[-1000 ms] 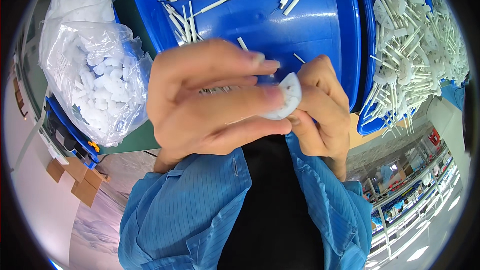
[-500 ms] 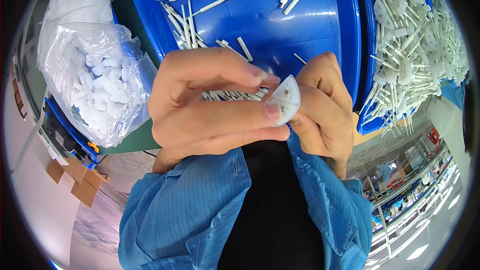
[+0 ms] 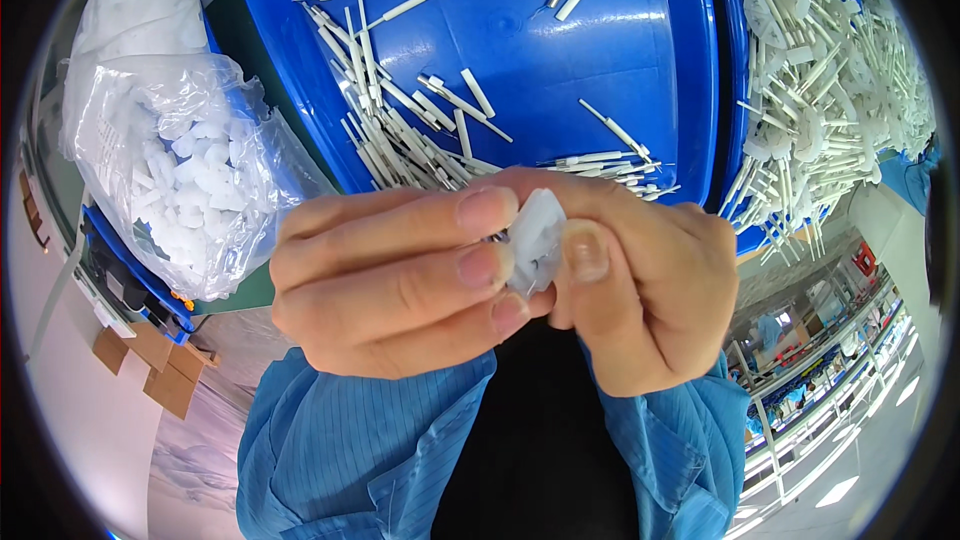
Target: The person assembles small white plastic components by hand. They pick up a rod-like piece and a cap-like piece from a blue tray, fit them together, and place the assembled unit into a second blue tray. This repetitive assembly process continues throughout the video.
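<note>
Between my two hands is a small translucent white plastic piece, held up in front of my chest over the near side of the blue tray. My left hand pinches its left edge, fingertips bent over it. On the other side, the thumb and curled fingers of my right hand grip it. Fingers cover part of the piece, and whether a rod is fixed to it I cannot tell. White rods with thin metal ends lie in a loose pile in the tray just beyond my left hand.
To the left, a clear plastic bag holds many white plastic pieces. A second blue bin on the right is heaped with white rods and attached plastic pieces. More rods lie beyond my right hand. Cardboard stands lower left.
Both hands have come lower and nearer my body. The plastic piece has been turned, its flat holed face no longer showing, and my right thumb now presses on it.
</note>
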Motion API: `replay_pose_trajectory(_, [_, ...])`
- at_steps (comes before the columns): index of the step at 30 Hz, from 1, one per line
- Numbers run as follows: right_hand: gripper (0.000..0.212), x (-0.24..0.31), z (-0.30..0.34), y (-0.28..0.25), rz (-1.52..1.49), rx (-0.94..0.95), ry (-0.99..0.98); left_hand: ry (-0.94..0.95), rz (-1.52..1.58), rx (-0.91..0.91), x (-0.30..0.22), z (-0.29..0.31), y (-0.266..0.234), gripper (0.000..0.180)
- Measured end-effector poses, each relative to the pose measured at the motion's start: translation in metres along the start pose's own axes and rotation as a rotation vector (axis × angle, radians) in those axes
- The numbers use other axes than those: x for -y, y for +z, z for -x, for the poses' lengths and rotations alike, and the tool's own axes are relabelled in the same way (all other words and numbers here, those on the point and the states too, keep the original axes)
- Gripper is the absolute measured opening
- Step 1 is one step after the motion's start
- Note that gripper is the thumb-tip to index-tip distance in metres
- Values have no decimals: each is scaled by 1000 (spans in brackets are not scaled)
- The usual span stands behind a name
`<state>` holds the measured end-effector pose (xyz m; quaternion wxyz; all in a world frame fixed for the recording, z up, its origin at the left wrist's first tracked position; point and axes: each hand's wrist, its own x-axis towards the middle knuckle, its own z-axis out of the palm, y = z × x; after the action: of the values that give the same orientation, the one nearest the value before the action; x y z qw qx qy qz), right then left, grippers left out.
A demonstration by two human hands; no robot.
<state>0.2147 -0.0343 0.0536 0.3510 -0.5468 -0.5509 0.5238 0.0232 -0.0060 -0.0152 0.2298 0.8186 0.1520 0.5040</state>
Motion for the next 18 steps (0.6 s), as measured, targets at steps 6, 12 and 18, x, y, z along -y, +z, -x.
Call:
replay_pose_trajectory(6, [27,-10,11,-31,786,-82,61,-393,391,-275,-2,4,-1,31])
replay_pose_trajectory(12, [16,-51,3,-17,950,-160,-13,-768,540,-514,-9,3,12,47])
replay_pose_trajectory(18, [15,-36,1,-17,366,-235,-243,-1093,453,-532,-12,-12,18,46])
